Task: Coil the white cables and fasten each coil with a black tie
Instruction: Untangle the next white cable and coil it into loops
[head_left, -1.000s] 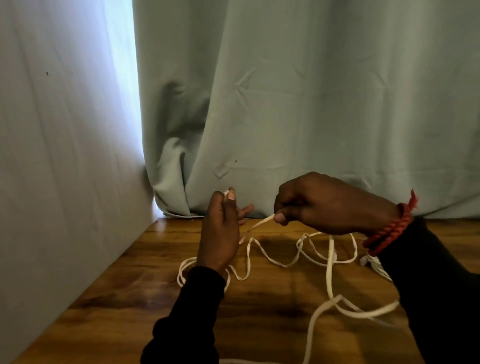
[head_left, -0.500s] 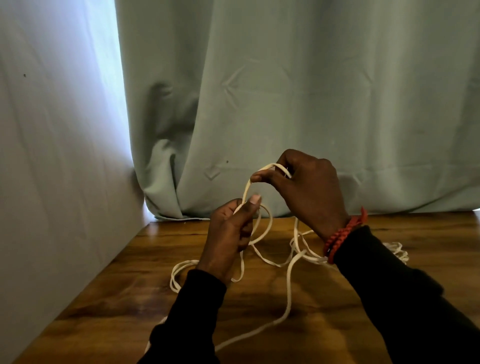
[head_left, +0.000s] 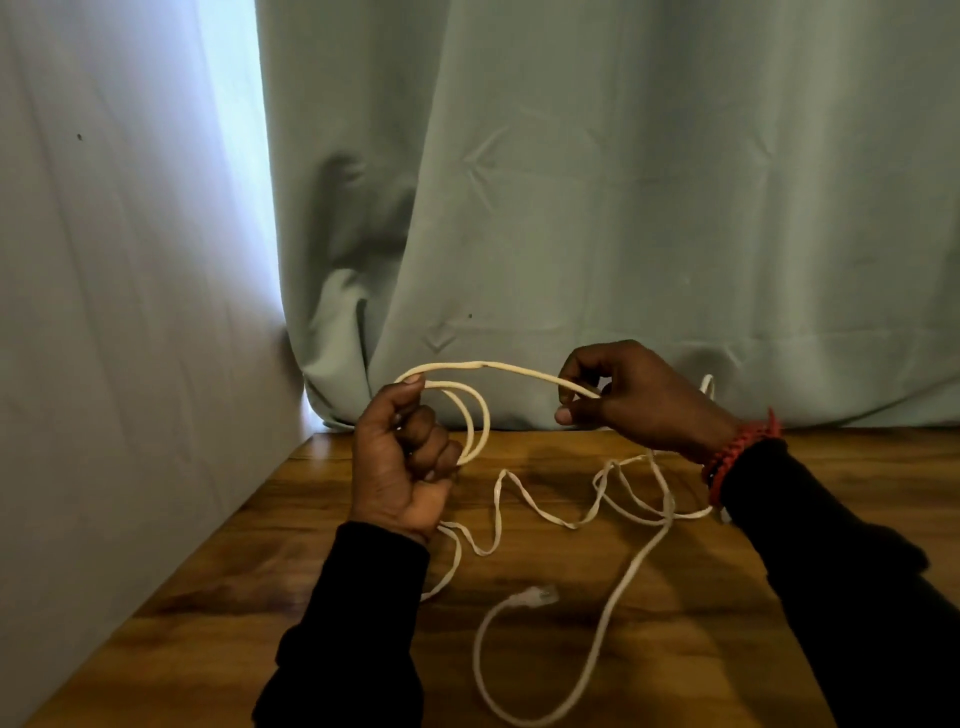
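Loose runs of the white cable (head_left: 631, 561) are lying across the wooden table (head_left: 260, 618), obstructing passage on its centre and right side. The table's near-left area is showing bare wood. A curtain (head_left: 597, 208) is closing off its far edge, and a wall (head_left: 114, 338) is bounding its left edge.
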